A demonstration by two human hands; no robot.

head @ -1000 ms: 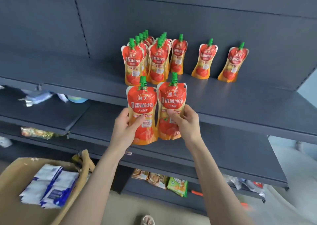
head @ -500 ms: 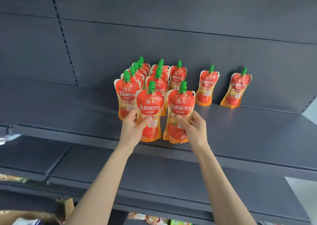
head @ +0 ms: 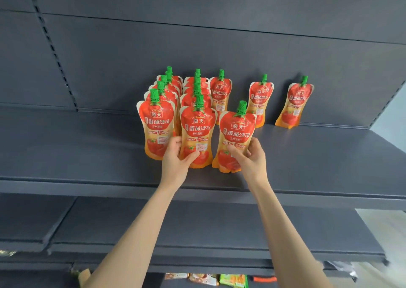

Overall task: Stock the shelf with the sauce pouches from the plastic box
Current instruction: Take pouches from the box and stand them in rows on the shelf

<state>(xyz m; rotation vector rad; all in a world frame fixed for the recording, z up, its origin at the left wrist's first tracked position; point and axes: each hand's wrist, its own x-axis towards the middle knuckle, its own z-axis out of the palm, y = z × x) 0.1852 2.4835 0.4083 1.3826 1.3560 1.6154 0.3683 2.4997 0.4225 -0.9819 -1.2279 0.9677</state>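
Note:
My left hand [head: 175,160] grips a red and orange sauce pouch [head: 197,131] with a green cap, held upright at the front of the second row on the dark grey shelf [head: 87,155]. My right hand [head: 250,155] grips another sauce pouch [head: 237,133], upright and tilted slightly, just to the right of the first. Behind them stand two rows of several pouches [head: 158,120], plus three single pouches [head: 220,94] [head: 260,98] [head: 294,103] against the back panel. The plastic box is out of view.
Lower dark shelves [head: 219,228] run below my arms. Small snack packets [head: 232,280] lie on the bottom shelf. A cardboard corner [head: 84,275] shows at bottom left. Bare shelf surface extends left and right of the pouches.
Both hands have carried their pouches up from in front of the shelf edge onto the shelf, and the two pouches have spread apart. The camera tilted upward, and the cardboard box left the view.

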